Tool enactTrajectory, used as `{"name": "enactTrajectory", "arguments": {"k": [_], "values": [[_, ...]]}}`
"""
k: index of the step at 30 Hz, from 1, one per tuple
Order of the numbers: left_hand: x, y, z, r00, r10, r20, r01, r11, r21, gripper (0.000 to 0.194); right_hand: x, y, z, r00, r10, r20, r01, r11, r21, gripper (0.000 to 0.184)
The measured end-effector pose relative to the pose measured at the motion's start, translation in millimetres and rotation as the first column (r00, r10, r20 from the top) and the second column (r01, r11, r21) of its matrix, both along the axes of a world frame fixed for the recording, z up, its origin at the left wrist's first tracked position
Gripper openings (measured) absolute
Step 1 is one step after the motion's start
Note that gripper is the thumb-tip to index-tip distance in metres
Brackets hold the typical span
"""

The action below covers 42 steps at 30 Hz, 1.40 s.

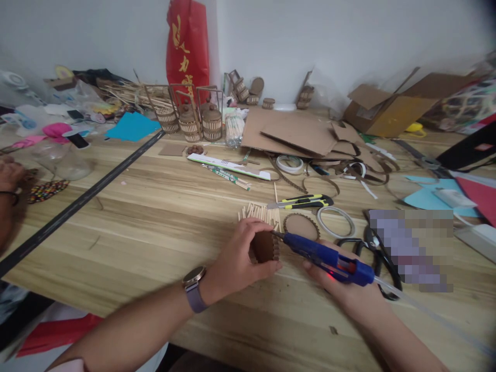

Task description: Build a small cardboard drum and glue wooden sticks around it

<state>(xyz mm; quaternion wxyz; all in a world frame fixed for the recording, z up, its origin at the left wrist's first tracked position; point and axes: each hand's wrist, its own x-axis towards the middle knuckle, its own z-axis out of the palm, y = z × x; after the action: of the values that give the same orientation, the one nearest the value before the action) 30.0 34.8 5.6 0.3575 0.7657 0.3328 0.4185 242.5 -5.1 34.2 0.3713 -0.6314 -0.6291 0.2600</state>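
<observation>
In the head view my left hand (242, 253) is closed round a small round cardboard piece (265, 247) with a corrugated rim, its hollow side facing right. My right hand (349, 289) grips a blue hot glue gun (325, 256), whose nozzle meets or nearly meets the rim; I cannot tell which. A red light glows on the gun, and a clear glue stick (406, 297) trails from its back. Just behind my left hand lie several thin wooden sticks (259, 212). A second corrugated-rimmed cardboard disc (301, 226) rests flat close to the gun.
A yellow-and-black utility knife (306, 201), a tape roll (336, 222) and black-handled scissors (374, 253) lie beyond the gun. Small basket-like models (189, 126) stand behind, beside flat cardboard sheets (290, 132). Another person's hand (11, 173) is at the far left.
</observation>
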Motion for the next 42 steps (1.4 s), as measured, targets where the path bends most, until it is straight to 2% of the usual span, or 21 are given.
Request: {"name": "enactTrajectory", "arguments": {"k": [4,11,16,42], "values": [[0.3,-0.3,0.0,1.000,0.002,-0.002,-0.002,1.000,0.003,0.053,2.0,0.2,-0.3,1.000,0.007,0.015,-0.007,1.000,-0.020,0.026],[0.5,-1.1,-1.0,1.000,0.005,-0.008,-0.005,1.000,0.000,0.054,1.6,-0.8,0.7,1.000,0.017,0.026,-0.017,1.000,-0.011,0.019],[0.7,-1.2,-0.9,1.000,0.001,-0.011,-0.001,1.000,-0.008,0.053,0.4,-1.2,2.2,0.999,-0.018,0.047,0.017,1.000,0.014,0.024],[0.6,-2.4,1.6,1.000,0.009,0.006,-0.009,0.999,-0.032,0.053,-1.2,-1.9,7.6,0.998,-0.053,0.038,0.052,0.998,0.019,0.022]]}}
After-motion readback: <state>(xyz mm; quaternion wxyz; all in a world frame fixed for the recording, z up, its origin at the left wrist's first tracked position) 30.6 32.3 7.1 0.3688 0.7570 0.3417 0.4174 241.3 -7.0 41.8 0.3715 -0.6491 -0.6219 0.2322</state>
